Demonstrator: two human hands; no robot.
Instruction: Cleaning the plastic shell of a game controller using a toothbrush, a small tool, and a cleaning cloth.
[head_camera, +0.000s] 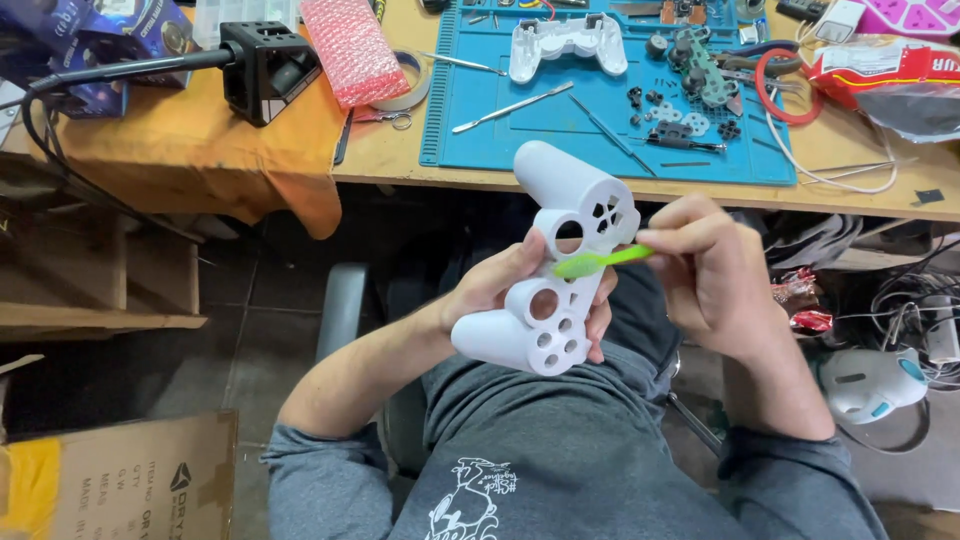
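A white controller shell (560, 268) is gripped upright from behind by the left hand (490, 290). A green toothbrush (600, 262) is pinched in the right hand (705, 270), its head laid against the shell's front.

White gamepad front shell (560, 275), holes empty, held upright, green brush (600, 262) against it

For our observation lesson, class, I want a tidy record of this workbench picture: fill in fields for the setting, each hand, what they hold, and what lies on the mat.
setting: seated person at a wooden desk
left hand: grips white game controller shell, held over the lap
right hand: holds green brush, its tip against the shell's front
blue mat: second white shell half, metal tools, green circuit board, small dark parts
left of mat: pink bubble wrap, tape roll
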